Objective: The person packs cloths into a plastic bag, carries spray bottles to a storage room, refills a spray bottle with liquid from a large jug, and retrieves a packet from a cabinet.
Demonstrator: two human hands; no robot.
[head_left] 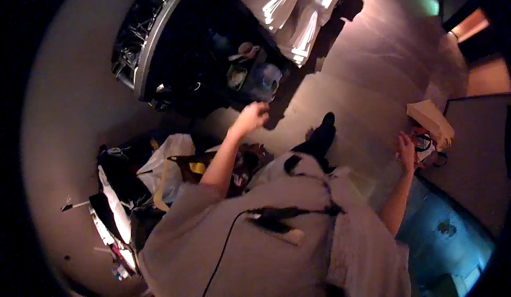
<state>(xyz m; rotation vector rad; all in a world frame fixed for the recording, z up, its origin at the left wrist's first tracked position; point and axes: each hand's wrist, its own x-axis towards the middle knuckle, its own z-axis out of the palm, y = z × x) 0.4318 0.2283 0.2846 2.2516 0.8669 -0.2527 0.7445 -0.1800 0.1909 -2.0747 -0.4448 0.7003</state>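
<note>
Left hand [252,119] was held loosely open near a clear container [264,82], right hand [406,151] was seen, fingers parted, beside tan paper [430,120]

Wearer had a loose, plain grey-beige top [197,238], wrinkled, wide short sleeves. Left hand [253,118] and right hand [407,150] were bare. Landmark: dark band [293,212], ran crosswise over the top's front. Thin black cable [226,249] started at the band's left end, curved down below it. Small pale-tipped item [290,236] sat just below the band, blurred. Well above the band: dark shoe [328,121], rounded toe.
</note>
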